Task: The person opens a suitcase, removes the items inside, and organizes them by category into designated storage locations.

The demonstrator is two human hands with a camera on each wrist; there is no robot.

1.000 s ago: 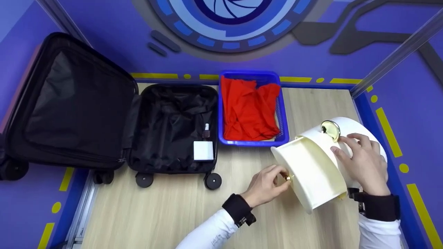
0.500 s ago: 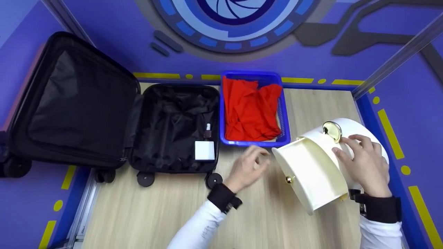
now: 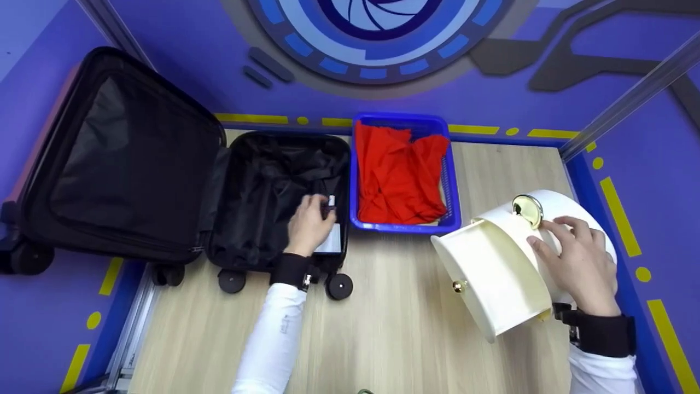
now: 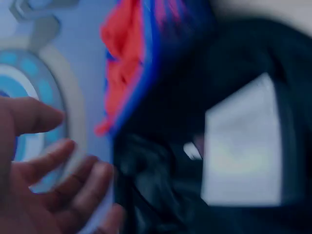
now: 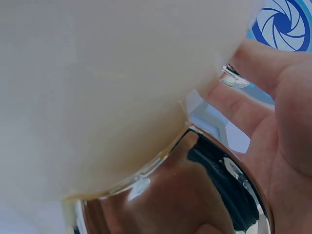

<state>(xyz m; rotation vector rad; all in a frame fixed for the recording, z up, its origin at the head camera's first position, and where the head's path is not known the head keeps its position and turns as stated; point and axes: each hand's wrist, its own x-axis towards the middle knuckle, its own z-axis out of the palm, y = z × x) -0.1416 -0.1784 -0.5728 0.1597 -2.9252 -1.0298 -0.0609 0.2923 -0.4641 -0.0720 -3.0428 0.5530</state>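
My left hand [image 3: 309, 227] is over the black-lined suitcase half [image 3: 262, 219], its fingertips close to a small dark bottle with a white cap [image 3: 331, 201], like nail polish. A flat white box [image 4: 243, 146] lies beside the bottle. In the left wrist view the fingers are loosely bent and blurred, with nothing between them. On the right, my right hand [image 3: 582, 257] rests on a rounded white storage box [image 3: 555, 200], fingertips near a round gold-rimmed piece [image 3: 528, 210]. The box's drawer [image 3: 497, 273] is pulled out, its gold knob [image 3: 458, 286] facing left.
A blue basket [image 3: 404, 229] with red cloth [image 3: 396, 175] stands against the back wall, right of the suitcase. The suitcase lid [image 3: 142, 153] leans open on the left. Black wheels [image 3: 339, 286] stick out toward the front over the wooden tabletop [image 3: 383, 328].
My left hand has left the drawer's gold knob and swung left over the suitcase to the small bottle. My right hand has stayed on the white storage box.
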